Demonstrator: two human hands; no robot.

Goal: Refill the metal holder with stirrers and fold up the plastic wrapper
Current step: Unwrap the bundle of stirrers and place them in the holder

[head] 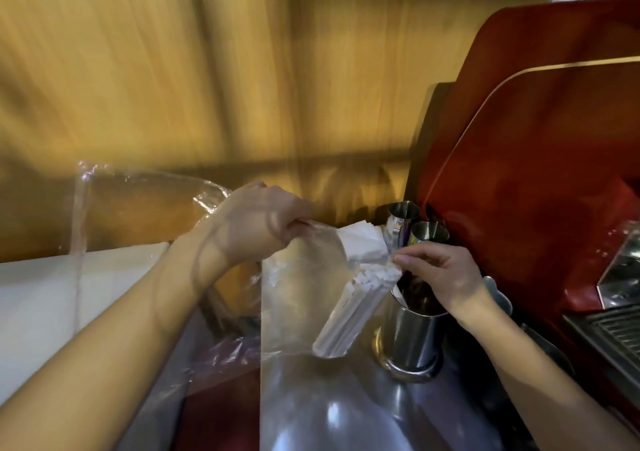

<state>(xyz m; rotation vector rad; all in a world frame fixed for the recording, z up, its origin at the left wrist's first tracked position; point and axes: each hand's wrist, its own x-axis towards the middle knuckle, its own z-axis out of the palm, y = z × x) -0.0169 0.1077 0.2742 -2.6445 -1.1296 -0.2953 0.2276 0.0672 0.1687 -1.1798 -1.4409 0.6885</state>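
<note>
My left hand (258, 222) is inside a large clear plastic wrapper (298, 312), gripping the wrapper's film from within. A bundle of white paper-wrapped stirrers (349, 315) lies tilted inside the wrapper, its upper end next to the rim of the round metal holder (412, 339). A white stack of more stirrers or napkins (362, 244) sits just above that bundle. My right hand (438, 274) hovers over the holder's mouth, its fingertips pinching the wrapper edge by the stirrers' top ends. The holder stands upright on the dark counter.
Two small steel pitchers (401, 220) stand behind the holder. A red espresso machine (533, 159) fills the right side, its drip grate (616, 336) at the lower right. A wooden wall (173, 86) runs behind. A white surface (52, 301) lies at the left.
</note>
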